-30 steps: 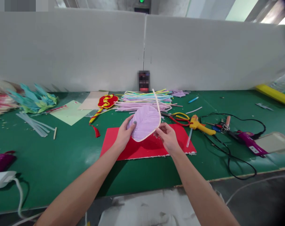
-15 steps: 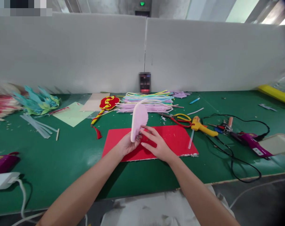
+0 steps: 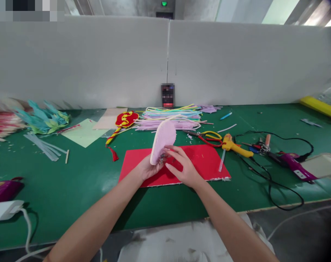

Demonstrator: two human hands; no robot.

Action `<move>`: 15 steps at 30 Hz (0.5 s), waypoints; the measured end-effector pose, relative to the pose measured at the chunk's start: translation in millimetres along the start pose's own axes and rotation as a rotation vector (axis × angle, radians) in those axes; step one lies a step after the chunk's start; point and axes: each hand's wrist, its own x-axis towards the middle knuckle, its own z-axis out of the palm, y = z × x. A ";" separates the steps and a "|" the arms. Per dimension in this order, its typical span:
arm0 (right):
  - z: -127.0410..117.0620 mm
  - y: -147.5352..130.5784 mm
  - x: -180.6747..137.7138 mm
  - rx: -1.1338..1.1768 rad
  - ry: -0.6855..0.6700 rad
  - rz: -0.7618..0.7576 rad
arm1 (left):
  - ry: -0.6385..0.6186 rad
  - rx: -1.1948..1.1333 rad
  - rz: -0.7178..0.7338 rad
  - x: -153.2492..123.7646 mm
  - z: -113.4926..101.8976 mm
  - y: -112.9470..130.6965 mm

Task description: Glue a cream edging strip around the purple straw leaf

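Note:
A flat lilac fan-shaped piece (image 3: 165, 136) with a ribbed face and a cream edge stands tilted in front of me. My left hand (image 3: 151, 167) is closed around its lower end, the fingers partly hidden behind it. Close by on the right, my right hand (image 3: 181, 163) has its fingers stretched out and apart; the fingertips are at the piece's lower right edge, and whether they press on it I cannot tell. Both hands are above a red board (image 3: 203, 160) on the green table (image 3: 80, 196).
Behind lie bundled pastel pipe cleaners (image 3: 170, 122) and a red-and-yellow fan (image 3: 126, 119). To the right are scissors (image 3: 211, 137), a yellow glue gun (image 3: 236, 146), its black cord and a purple tool (image 3: 296, 167). Teal bundles (image 3: 43, 118) and a white plug (image 3: 7, 210) are on the left.
The lilac piece has turned, its top leaning further right, and more of its ribbed face shows. My hands have stayed in nearly the same place.

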 end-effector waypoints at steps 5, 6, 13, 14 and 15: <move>0.0 0.6 -0.9 -0.024 0.050 0.013 | 0.018 0.064 -0.022 3.1 -3.0 -2.2; 0.2 1.2 -1.0 -0.027 0.059 0.012 | 0.018 0.076 -0.027 3.2 -3.3 -2.8; 1.5 4.5 -1.2 -0.027 0.091 0.040 | -0.006 0.146 -0.045 3.0 -5.3 -7.9; 1.4 4.4 -1.2 -0.031 0.086 0.032 | -0.009 0.148 -0.045 3.2 -5.4 -8.2; 1.2 4.2 -1.2 -0.037 0.077 0.021 | -0.013 0.149 -0.046 3.3 -5.3 -8.2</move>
